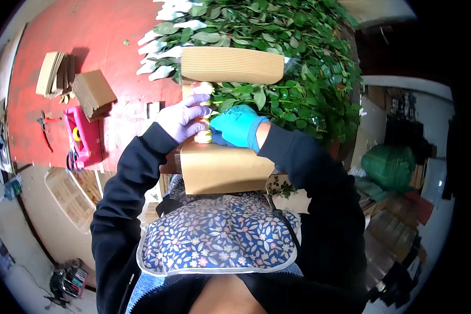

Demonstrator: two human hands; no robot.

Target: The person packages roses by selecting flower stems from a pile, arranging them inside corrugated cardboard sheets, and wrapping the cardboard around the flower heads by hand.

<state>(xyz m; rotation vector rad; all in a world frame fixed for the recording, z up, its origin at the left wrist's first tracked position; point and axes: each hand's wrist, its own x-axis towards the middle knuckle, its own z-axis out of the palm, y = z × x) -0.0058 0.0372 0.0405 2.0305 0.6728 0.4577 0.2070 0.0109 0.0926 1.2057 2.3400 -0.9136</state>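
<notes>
Both arms are bent in, black sleeves meeting over the cardboard sheet at the table edge. Left hand, purple glove, has fingers curled around pale rosebuds. Right hand, blue glove, is cupped closed against the same buds from the other side. The buds sit between the sheet and a corrugated strip, leafy stems piled behind.

The red table carries two stacks of cardboard sheets at its left part. Just below them sits a pink plastic tray, with red clippers left of it. Right of the cardboard lies a heap of leafy stems.
</notes>
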